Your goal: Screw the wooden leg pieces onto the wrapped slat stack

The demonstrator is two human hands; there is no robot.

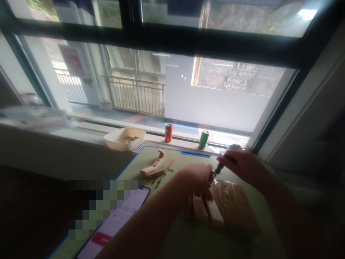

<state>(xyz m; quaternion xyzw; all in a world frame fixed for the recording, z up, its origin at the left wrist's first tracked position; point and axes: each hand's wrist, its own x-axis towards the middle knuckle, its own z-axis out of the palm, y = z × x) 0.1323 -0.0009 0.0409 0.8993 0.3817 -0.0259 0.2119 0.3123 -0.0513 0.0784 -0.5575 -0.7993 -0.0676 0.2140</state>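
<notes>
My right hand (pixel 241 163) is closed around a screwdriver (pixel 219 168), its shaft slanting down toward my left hand. With bent fingers, my left hand (pixel 198 176) grips a pale wooden piece (pixel 215 213) at its upper end. Another pale wooden bar (pixel 200 209) lies alongside, also reaching under the left hand. The screwdriver's tip meets the wood close to my left fingertips; the exact contact is too small to make out. Just right of these pieces lies a brown wooden slab (pixel 238 203) with a shiny, plastic-like surface.
Curved wooden parts (pixel 155 167) lie on the green mat (pixel 178 187), with several small screws (pixel 159 181) beside them. A phone (pixel 134 201) showing a timer is left of my forearm. On the sill stand a cream basket (pixel 125 144), a red can (pixel 168 133) and a green can (pixel 204 139).
</notes>
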